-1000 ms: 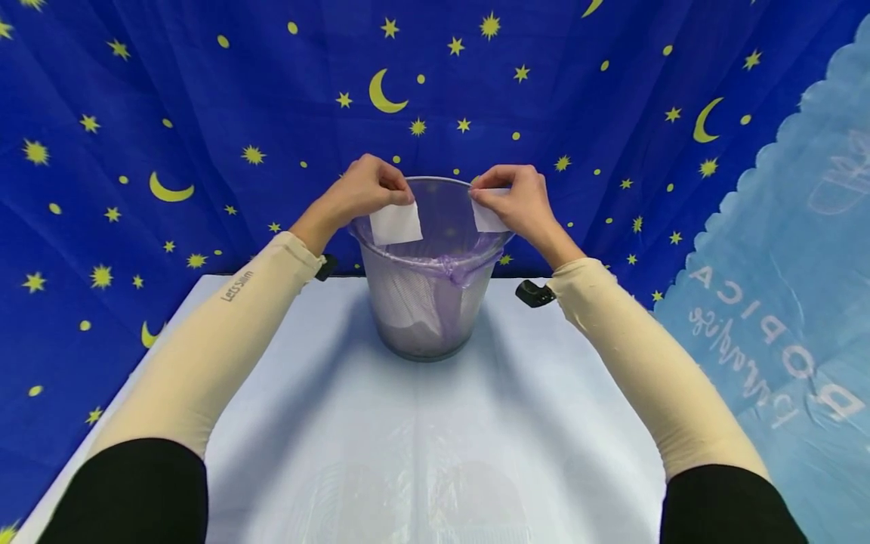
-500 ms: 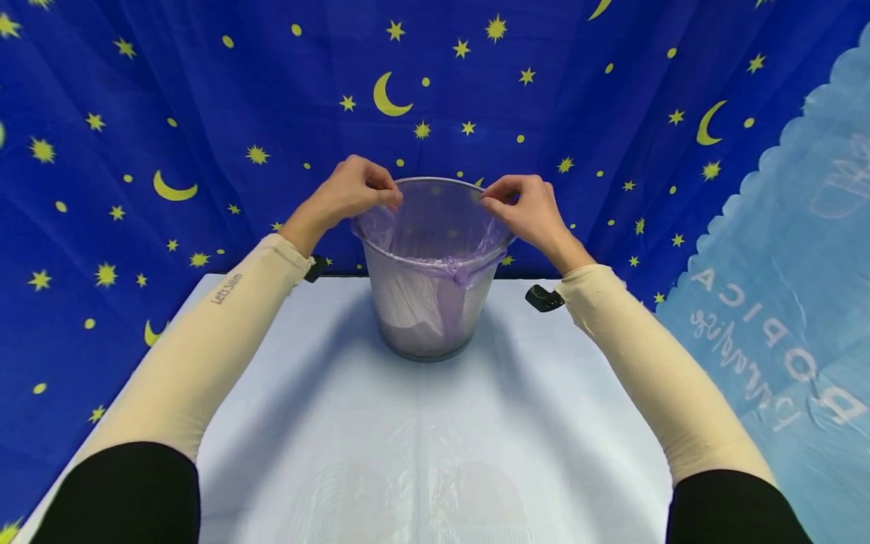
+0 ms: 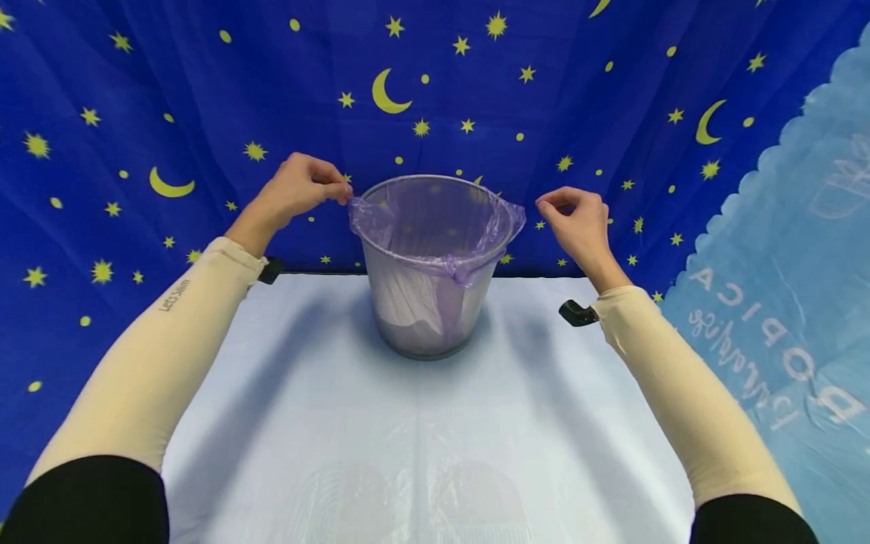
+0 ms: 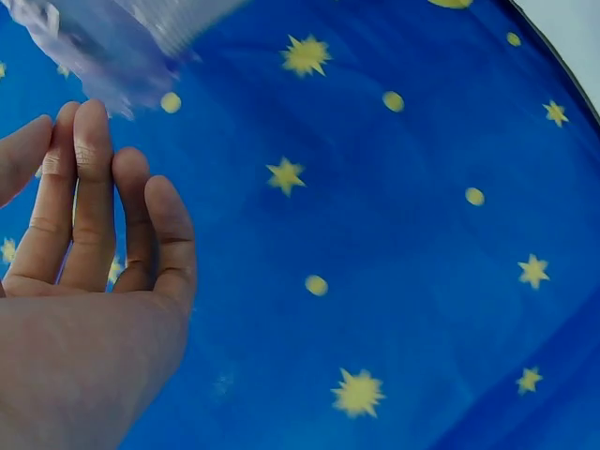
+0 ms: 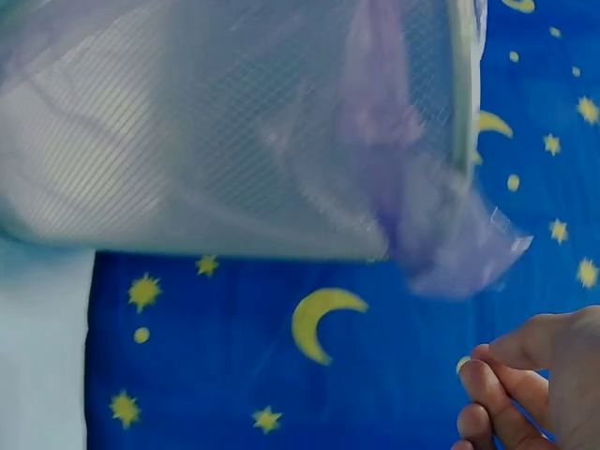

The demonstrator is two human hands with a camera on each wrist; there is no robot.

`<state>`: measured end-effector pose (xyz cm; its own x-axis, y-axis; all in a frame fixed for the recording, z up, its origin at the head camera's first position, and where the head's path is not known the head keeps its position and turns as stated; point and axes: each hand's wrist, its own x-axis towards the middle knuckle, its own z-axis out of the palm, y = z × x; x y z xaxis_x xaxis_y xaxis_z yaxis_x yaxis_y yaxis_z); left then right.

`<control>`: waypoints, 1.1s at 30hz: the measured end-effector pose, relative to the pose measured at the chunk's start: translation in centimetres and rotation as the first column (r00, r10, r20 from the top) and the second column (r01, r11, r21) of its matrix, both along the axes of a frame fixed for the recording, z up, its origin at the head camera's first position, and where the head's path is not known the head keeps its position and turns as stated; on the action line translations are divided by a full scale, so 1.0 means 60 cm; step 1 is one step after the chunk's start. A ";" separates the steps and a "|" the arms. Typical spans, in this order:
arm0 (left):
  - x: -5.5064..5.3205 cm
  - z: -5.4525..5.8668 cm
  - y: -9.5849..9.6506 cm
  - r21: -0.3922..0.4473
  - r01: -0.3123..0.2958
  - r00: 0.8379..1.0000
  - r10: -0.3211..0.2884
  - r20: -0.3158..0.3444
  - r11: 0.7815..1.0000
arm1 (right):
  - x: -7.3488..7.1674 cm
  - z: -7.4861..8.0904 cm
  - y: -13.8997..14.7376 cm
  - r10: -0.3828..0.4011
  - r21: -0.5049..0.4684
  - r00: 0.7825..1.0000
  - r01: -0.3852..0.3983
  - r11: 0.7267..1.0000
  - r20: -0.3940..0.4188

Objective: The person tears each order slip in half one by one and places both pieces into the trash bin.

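Note:
A grey mesh wastebasket (image 3: 404, 310) stands upright at the table's far side, lined with a thin purple bin bag (image 3: 448, 268). The bag folds over the rim and sticks out at both sides. My left hand (image 3: 292, 189) is left of the rim, fingertips right by the bag's flared edge. Seen from the left wrist, the fingers of that hand (image 4: 94, 244) are relaxed, the thumb stands apart, and nothing is held. To the right, away from the bag, my right hand (image 3: 578, 227) hangs with loosely bent fingers. The right wrist view shows no object in it (image 5: 520, 384).
The wastebasket rests on a pale table cover (image 3: 421, 408). Close behind hangs a blue curtain (image 3: 285, 75) with yellow moons and stars. A light-blue lettered cloth (image 3: 782, 302) covers the right side.
Both hands let go of the white paper pieces they pinched over the wastebasket; the pieces are out of sight. The hands then moved outward, left and right, and the bag's side edges now flare out.

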<state>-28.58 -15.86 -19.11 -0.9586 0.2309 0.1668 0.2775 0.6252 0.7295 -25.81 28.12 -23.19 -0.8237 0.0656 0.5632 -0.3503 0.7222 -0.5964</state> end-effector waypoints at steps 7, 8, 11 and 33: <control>-0.003 -0.018 -0.031 0.020 -0.033 0.999 0.032 0.017 0.999 | 0.000 -0.043 0.030 -0.013 -0.030 0.999 0.014 0.999 0.030; -0.003 -0.023 -0.032 0.023 -0.035 0.999 0.035 0.017 0.999 | 0.001 -0.049 0.032 -0.008 -0.030 0.999 0.009 0.999 0.039; -0.005 -0.040 -0.034 0.027 -0.043 0.999 0.042 0.021 0.999 | 0.005 -0.068 0.035 0.007 -0.027 0.997 -0.005 1.000 0.072; 0.014 -0.255 -0.027 0.081 -0.026 0.991 0.015 0.136 0.996 | 0.062 -0.290 0.034 0.056 -0.152 0.974 -0.023 0.988 0.219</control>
<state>-27.74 -17.50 -34.41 -0.9780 0.2016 0.0531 0.1606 0.5660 0.8086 -22.07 30.14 -40.59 -0.9306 0.0992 0.3524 -0.2236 0.6084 -0.7615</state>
